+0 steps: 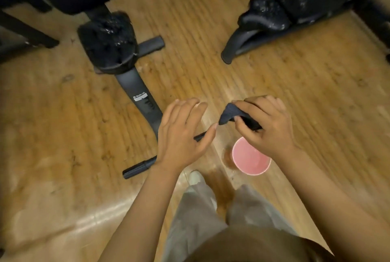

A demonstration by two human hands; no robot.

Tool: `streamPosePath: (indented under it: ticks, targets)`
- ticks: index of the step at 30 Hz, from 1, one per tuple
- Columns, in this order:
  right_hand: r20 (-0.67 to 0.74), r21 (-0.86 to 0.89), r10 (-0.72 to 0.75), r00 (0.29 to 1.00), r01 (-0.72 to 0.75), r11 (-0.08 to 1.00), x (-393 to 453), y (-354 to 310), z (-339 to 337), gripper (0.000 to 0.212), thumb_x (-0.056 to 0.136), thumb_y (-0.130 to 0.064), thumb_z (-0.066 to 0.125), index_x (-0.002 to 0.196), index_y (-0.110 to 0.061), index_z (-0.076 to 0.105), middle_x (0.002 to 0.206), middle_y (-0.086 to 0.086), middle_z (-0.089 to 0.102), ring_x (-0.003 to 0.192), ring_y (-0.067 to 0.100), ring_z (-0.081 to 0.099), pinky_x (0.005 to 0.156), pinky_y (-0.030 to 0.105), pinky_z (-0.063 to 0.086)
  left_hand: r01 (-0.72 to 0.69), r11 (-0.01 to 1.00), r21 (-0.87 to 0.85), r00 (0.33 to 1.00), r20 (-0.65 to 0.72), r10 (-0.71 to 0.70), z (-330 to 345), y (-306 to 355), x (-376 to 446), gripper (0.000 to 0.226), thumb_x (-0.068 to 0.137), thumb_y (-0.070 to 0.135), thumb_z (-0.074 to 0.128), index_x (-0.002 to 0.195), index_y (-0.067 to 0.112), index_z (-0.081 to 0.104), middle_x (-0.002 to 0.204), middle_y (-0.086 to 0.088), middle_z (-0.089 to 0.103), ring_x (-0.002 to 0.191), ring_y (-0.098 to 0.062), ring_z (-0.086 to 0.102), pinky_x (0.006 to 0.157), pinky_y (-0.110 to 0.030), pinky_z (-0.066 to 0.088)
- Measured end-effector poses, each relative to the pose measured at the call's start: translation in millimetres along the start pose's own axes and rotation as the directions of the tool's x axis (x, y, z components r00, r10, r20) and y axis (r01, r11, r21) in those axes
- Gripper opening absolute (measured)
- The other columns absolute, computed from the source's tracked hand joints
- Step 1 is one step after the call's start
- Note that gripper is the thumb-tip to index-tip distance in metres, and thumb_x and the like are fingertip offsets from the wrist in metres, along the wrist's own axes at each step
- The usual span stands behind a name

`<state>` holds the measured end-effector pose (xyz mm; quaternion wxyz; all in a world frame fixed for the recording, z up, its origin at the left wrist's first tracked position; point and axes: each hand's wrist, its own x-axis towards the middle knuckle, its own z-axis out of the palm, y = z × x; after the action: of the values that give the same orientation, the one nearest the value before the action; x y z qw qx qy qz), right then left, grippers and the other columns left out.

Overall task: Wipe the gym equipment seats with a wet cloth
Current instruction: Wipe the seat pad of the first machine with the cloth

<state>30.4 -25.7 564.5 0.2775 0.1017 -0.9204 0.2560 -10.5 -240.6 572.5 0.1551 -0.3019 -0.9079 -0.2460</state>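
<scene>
- One label is present: a small white sticker [140, 96] on the curved black frame leg [135, 84] of the left gym machine, just below its padded seat [107, 40].
- The sticker carries a short line of dark print above a pale blank strip; the characters are too blurred to read.
- No other text, brand, number or sign is legible on the remaining equipment, the pink cup [250, 161] or the wooden floor [63, 135].
</scene>
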Motion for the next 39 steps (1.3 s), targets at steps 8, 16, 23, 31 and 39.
streamPosePath:
  ticks: [8,16,23,31,39]
  targets:
    - [0.065,0.166,-0.112,0.992,0.1,0.981,45,-61,67,0.024,0.092,-0.023,0.062,0.106,-0.008,0.075,0.096,0.004,0.07,0.083,0.022,0.061,0.075,0.032,0.041,0.27,0.954,0.132,0.96,-0.115,-0.255,-51,-55,-36,0.04,0.093,0.038,0.064,0.119,0.008,0.067,0.122,-0.007,0.065,0.117,-0.024,0.06,0.112,-0.04,0.035]
    - [0.076,0.363,-0.289,0.954,0.243,0.9,109,-125,139,0.027,0.091,-0.025,0.061,0.107,-0.009,0.076,0.094,0.003,0.07,0.084,0.016,0.054,0.076,0.028,0.036,0.491,0.844,0.218,0.859,-0.281,-0.427,-95,-101,-68,0.044,0.096,0.042,0.056,0.118,0.006,0.067,0.119,-0.008,0.066,0.113,-0.026,0.062,0.107,-0.044,0.041]
    - [0.087,0.357,-0.37,0.925,0.318,0.879,130,-198,200,0.028,0.092,-0.027,0.061,0.111,-0.012,0.075,0.098,0.0,0.07,0.087,0.015,0.057,0.074,0.026,0.037,0.485,0.845,0.224,0.856,-0.321,-0.406,-142,-177,-102,0.044,0.093,0.041,0.061,0.121,0.007,0.067,0.122,-0.008,0.065,0.115,-0.024,0.062,0.11,-0.044,0.039]
    - [0.095,0.239,-0.345,0.934,0.315,0.918,136,-337,284,0.03,0.094,-0.029,0.058,0.11,-0.011,0.075,0.097,0.002,0.07,0.086,0.022,0.062,0.072,0.036,0.045,0.428,0.886,0.179,0.881,-0.3,-0.365,-234,-312,-180,0.044,0.094,0.042,0.061,0.124,0.009,0.065,0.124,-0.007,0.064,0.117,-0.023,0.06,0.113,-0.043,0.036]
    - [0.132,0.197,-0.325,0.936,0.297,0.934,146,-451,338,0.03,0.092,-0.029,0.059,0.109,-0.01,0.075,0.095,0.002,0.07,0.079,0.026,0.064,0.066,0.04,0.044,0.442,0.89,0.112,0.874,-0.277,-0.399,-302,-401,-237,0.045,0.095,0.044,0.057,0.124,0.011,0.065,0.126,-0.005,0.064,0.12,-0.022,0.059,0.112,-0.044,0.036]
